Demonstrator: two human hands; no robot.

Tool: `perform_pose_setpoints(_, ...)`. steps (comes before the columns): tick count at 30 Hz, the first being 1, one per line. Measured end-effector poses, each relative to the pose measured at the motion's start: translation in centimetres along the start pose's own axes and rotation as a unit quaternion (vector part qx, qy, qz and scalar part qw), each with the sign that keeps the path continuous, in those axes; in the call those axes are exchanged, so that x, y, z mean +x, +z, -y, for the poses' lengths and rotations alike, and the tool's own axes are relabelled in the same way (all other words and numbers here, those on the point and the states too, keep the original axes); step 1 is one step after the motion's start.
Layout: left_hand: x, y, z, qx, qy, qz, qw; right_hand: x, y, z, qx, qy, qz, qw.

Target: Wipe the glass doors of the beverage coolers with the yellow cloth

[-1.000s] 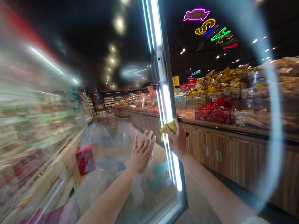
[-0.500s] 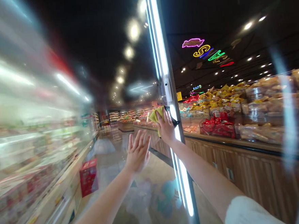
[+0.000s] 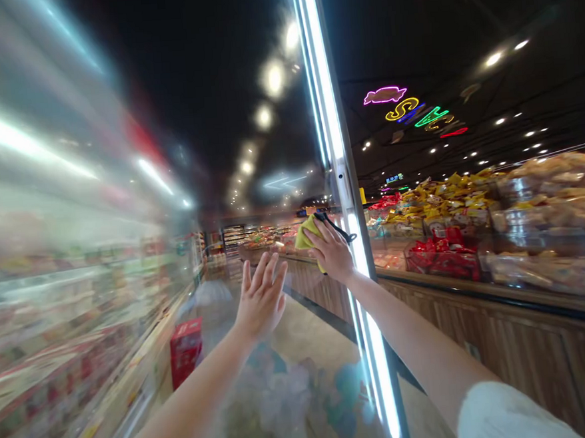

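Note:
A glass door (image 3: pixel 285 406) with bright light strips (image 3: pixel 384 386) along its right edge stands in front of me. My right hand (image 3: pixel 335 252) presses a folded yellow cloth (image 3: pixel 304 235) to the glass, just left of the lit edge. A dark strap or trim (image 3: pixel 344 234) shows by the fingers and the cloth. My left hand (image 3: pixel 260 294) is raised with its fingers apart and nothing in it. It is close to the glass; whether it touches cannot be told.
To the left, blurred shelves (image 3: pixel 47 369) of packaged goods run away from me, with a red box (image 3: pixel 186 350) near their foot. Right of the door, wood-panelled bins (image 3: pixel 521 336) hold bagged snacks (image 3: pixel 451 198). Neon signs (image 3: pixel 415 110) hang above.
The view has turned slightly left, so the door edge and shelves appear further right. My right hand has moved from the lit frame leftwards relative to it, with the cloth. My left hand has shifted left.

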State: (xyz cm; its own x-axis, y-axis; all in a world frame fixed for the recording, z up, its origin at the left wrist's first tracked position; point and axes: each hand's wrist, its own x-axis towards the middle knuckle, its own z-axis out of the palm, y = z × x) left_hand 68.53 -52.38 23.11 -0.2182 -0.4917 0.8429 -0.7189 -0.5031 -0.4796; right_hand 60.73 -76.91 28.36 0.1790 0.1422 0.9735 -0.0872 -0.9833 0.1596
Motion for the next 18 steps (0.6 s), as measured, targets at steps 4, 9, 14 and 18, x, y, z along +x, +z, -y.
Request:
perform_pose_setpoints(4, -0.9, -1.0, 1.7, 0.008, 0.007, 0.0, 1.0, 1.4, 0.4, -0.8, 0.018, 0.118, -0.065, 0.991)
perform_pose_setpoints(9, -0.8, -2.0, 2.7, 0.024, -0.004, 0.003, 1.0, 5.0, 1.6, 3.6, 0.033, 0.125, -0.096, 0.987)
perform_pose_setpoints(14, -2.2, -2.7, 3.7, 0.029, -0.015, 0.007, 0.999, 0.7, 0.6, 4.6, 0.021, -0.039, -0.007, 0.999)
perform_pose_setpoints(18, -3.2, -3.7, 5.0, 0.04, -0.017, 0.011, 0.999, 1.3, 0.8, 4.1, 0.03, 0.112, -0.072, 0.991)
